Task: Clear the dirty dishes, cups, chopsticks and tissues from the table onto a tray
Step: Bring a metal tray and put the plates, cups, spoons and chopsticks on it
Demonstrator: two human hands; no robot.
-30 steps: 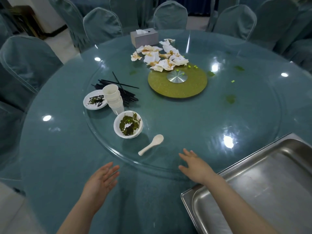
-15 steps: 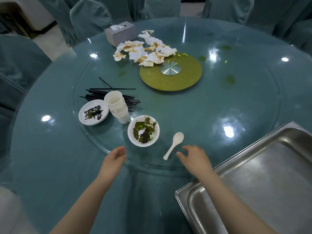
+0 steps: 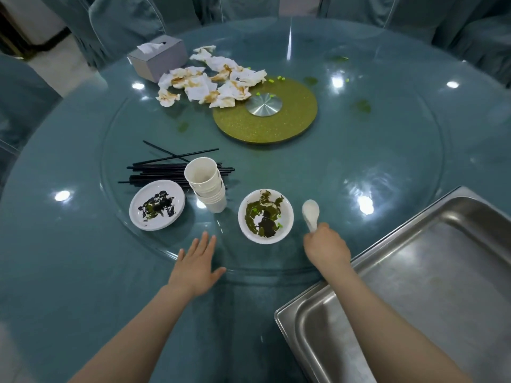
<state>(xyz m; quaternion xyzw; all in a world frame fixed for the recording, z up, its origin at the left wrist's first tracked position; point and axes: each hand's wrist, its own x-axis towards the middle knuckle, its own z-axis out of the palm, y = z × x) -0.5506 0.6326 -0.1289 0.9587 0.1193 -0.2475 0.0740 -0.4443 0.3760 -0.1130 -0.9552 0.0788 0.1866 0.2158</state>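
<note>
Beside the right hand (image 3: 326, 248), just past its curled fingers: one white ceramic spoon (image 3: 311, 212), handle end gripped, bowl end pointing away and free. Judged stiff, light, glazed and slick, chip-prone; best held along the handle as now, and set down into the tray (image 3: 431, 275), not dropped.

Left of those fingers, close but not touching: one white bowl (image 3: 265, 215) smeared with dark green residue. Likely heavier than the spoon, breakable, greasy inside; take by the clean outer rim.

Ahead of the left hand (image 3: 197, 265), whose fingers lie straight, spread and holding nothing, flat on the glass turntable (image 3: 387, 167): one stack of paper cups (image 3: 206, 183), light and crushable, lift from low on the stack; one small soiled plate (image 3: 157, 204), grip at the edge.

Behind the cups, farther from both hands: black chopsticks (image 3: 154, 171), thin, rigid, apt to roll; gather as a bundle.

Far side, well beyond reach of either hand: stained tissues (image 3: 210, 81), soft and weightless, to be scooped together; a tissue box (image 3: 157, 59) adjoining.

Tray sits just right of the right wrist, nothing yet in it.
</note>
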